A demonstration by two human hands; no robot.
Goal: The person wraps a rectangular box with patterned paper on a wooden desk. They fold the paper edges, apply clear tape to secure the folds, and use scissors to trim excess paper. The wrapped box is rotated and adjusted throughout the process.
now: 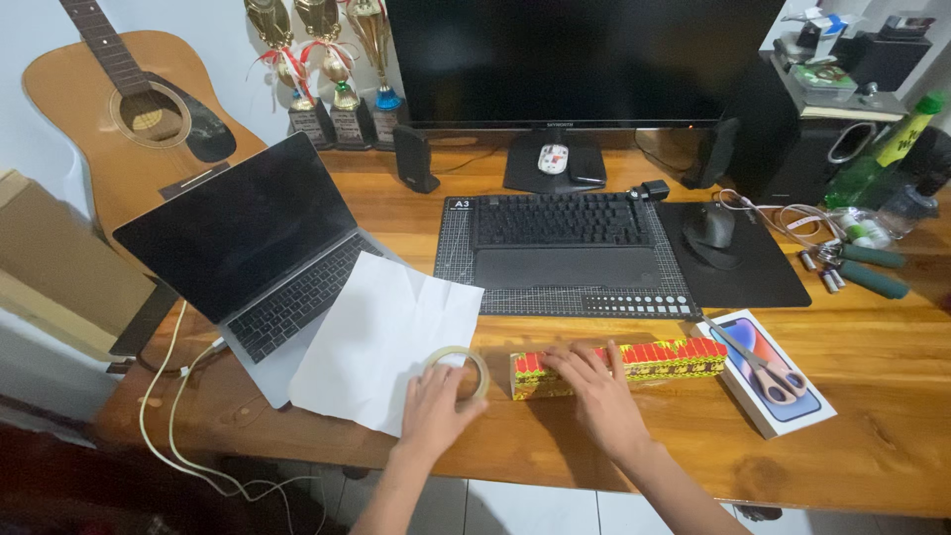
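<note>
Surface: a wooden desk (892,396) against a pale wall, with a dark monitor (584,59), a guitar (139,119) and trophies (327,69) behind.

Left hand (436,406): fingers (451,374) curled together over the near rim of a roll of clear tape (458,369), clasping it; the roll lies flat, half on the corner of a white sheet of paper (381,337) that overlaps the open laptop (248,248).

Right hand (599,391): fingers (575,359) spread apart and pressed flat on top of a long box (619,364) printed in red, yellow and green; nothing gripped; the box lies lengthwise along the near desk edge, just beside the roll, its far end touching a white phone box (783,406).

Handling, as a judgement: the flat palm should bear down evenly so the long box cannot slide; the roll is best lifted by its rim, thumb feeling for the loose end, which cannot be made out here.

Adjacent: scissors (763,367) lying on the phone box, within reach of the right hand; a keyboard (560,220) on a cutting mat (555,297); a mouse (709,228) on its pad; a green bottle (882,149) and grip exercisers (872,269) at the right edge.
</note>
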